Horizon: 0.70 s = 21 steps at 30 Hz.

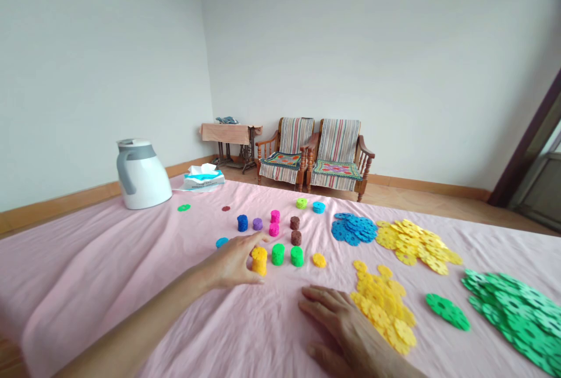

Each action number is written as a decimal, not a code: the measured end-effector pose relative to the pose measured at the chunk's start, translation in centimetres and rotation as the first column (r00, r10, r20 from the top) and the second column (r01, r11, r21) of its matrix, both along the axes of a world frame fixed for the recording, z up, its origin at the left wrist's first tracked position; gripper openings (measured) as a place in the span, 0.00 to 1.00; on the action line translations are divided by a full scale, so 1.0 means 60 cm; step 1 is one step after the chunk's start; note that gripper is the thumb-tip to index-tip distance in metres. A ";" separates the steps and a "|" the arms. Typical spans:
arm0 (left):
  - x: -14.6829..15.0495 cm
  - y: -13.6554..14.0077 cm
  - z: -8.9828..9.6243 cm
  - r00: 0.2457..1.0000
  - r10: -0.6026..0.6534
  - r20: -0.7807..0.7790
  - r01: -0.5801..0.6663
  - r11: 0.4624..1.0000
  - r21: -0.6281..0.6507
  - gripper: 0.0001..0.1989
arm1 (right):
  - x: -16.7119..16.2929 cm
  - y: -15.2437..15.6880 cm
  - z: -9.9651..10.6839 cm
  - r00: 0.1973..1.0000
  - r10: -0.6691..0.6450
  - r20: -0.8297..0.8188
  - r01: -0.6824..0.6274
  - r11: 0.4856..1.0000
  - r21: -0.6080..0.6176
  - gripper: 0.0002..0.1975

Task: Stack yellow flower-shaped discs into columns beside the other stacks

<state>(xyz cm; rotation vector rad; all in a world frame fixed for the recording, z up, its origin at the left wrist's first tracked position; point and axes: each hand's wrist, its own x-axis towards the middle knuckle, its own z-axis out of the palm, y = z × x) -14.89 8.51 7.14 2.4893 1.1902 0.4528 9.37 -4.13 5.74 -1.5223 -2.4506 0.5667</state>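
My left hand (234,261) curves round a short stack of yellow flower-shaped discs (259,262), with the thumb in front of it and the fingers behind. My right hand (339,325) lies palm down on the pink cloth, fingers stretched out, beside a loose heap of yellow discs (381,302). Right of the held stack stand two green stacks (277,255) and a low yellow stack (319,260). Farther back are brown (296,238), pink (274,229), purple (258,224) and dark blue (242,224) stacks. A blue disc (222,242) is partly hidden by my left hand.
Heaps of blue (354,229), yellow (416,243) and green discs (517,314) spread on the right, with larger green discs (447,311) nearby. A white jug (146,179) and a tissue box (204,179) stand back left. Two chairs (337,156) are beyond the cloth-covered surface.
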 end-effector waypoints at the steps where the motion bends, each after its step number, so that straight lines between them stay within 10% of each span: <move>1: -0.004 -0.001 0.001 1.000 0.015 0.024 -0.015 1.000 0.000 0.33 | 0.001 0.000 -0.001 1.000 0.000 -0.004 0.000 1.000 0.003 0.27; 10: -0.034 -0.003 -0.002 0.991 -0.011 0.133 0.012 1.000 -0.006 0.24 | -0.001 -0.005 -0.005 0.999 -0.027 -0.037 0.028 0.999 0.029 0.25; 21: -0.029 0.006 -0.055 0.973 0.028 0.230 0.010 0.987 -0.161 0.34 | 0.004 0.004 -0.017 0.998 -0.004 -0.063 0.005 1.000 0.022 0.26</move>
